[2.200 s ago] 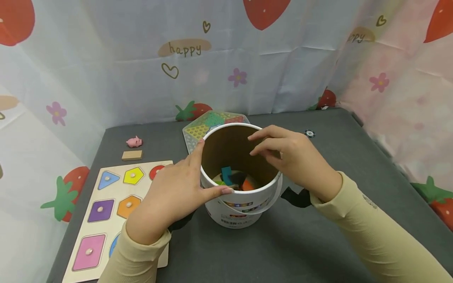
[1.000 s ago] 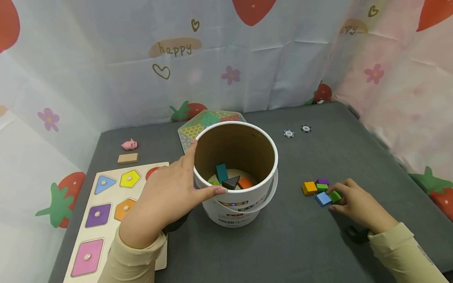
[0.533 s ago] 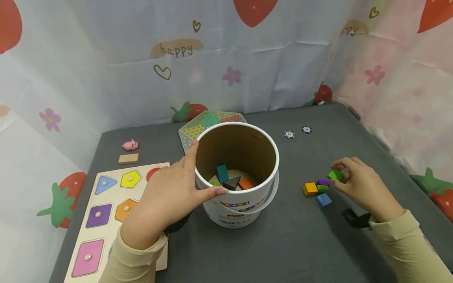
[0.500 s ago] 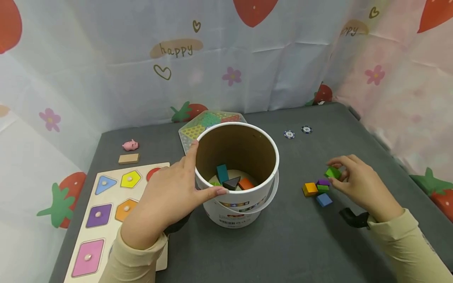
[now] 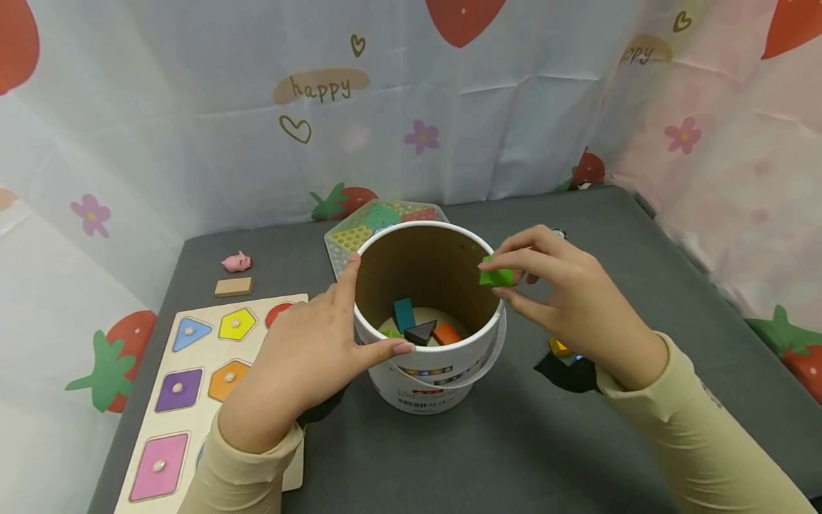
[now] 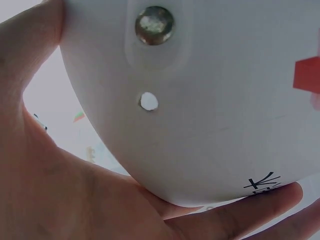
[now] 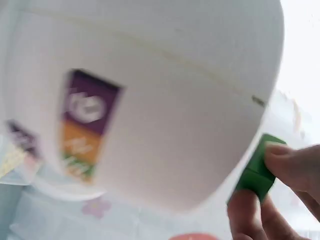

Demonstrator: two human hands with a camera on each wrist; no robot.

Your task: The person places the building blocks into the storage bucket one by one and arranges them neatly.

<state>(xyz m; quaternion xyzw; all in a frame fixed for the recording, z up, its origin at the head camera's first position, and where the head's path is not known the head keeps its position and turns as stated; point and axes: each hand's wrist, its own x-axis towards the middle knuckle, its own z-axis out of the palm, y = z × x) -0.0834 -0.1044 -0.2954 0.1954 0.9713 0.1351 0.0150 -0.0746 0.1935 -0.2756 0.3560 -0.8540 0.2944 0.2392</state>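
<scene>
In the head view my left hand (image 5: 302, 357) holds the white bucket (image 5: 424, 385) at its left side, thumb along the front rim and index finger at the left rim. Its fingers lie along the outer wall in the left wrist view. My right hand (image 5: 565, 293) pinches a small green block (image 5: 497, 274) between thumb and fingers, close over the bucket's right rim. In the right wrist view the green block (image 7: 257, 170) is beside the rim. At the bucket's bottom lie a teal block (image 5: 404, 314), a black triangular block (image 5: 420, 333), an orange block (image 5: 446, 333) and a light green piece.
A wooden shape puzzle board (image 5: 167, 385) lies on the left, with a wooden block (image 5: 234, 287) and a pink pig (image 5: 237, 262) behind it. A hexagonal game board (image 5: 352, 235) sits behind the bucket. An orange block (image 5: 559, 348) shows partly under my right wrist.
My right hand reached from the bucket to the blocks on the right, took up the green block, and moved left with it to the bucket's rim. My left hand stays on the bucket.
</scene>
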